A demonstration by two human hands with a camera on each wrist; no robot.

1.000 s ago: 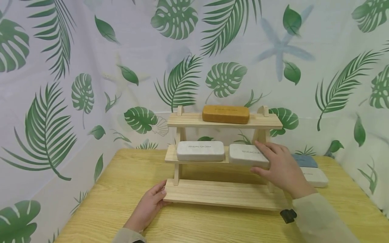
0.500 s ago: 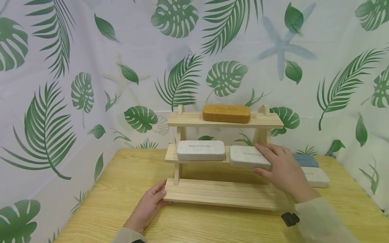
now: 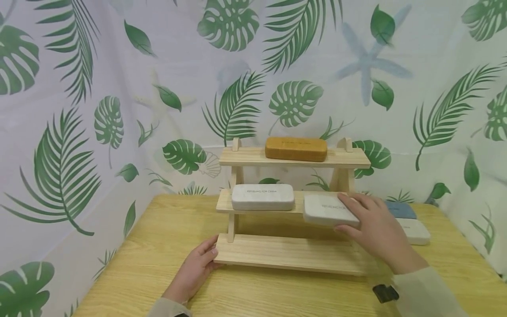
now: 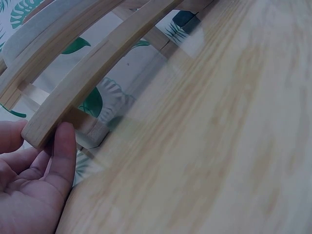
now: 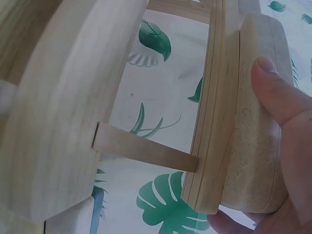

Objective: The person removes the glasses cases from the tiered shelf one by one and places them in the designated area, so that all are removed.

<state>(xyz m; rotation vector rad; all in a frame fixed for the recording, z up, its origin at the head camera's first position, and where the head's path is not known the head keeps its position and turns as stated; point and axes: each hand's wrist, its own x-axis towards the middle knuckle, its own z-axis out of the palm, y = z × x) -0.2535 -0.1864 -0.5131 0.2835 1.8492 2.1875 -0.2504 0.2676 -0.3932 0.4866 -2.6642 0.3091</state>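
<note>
My right hand (image 3: pixel 374 229) grips the right end of a white glasses case (image 3: pixel 326 209) at the middle shelf of a three-tier wooden rack (image 3: pixel 285 251). In the right wrist view the thumb lies on the case's (image 5: pixel 256 126) front, and its base is close against the shelf edge (image 5: pixel 212 122). Another white glasses case (image 3: pixel 262 197) sits on the left of that shelf, and an orange one (image 3: pixel 295 149) on the top shelf. My left hand (image 3: pixel 196 266) holds the bottom shelf's left end; the left wrist view has this board (image 4: pixel 83 85) between thumb and fingers.
Behind my right hand, a blue case (image 3: pixel 401 210) and a white case (image 3: pixel 413 231) lie on the wood-grain table (image 3: pixel 130 273), partly hidden. A leaf-patterned cloth (image 3: pixel 178 79) hangs behind and at the left side.
My right hand has moved a little right and toward me, bringing the white glasses case forward and lower over the middle shelf's front edge. The left hand stays at the bottom shelf.
</note>
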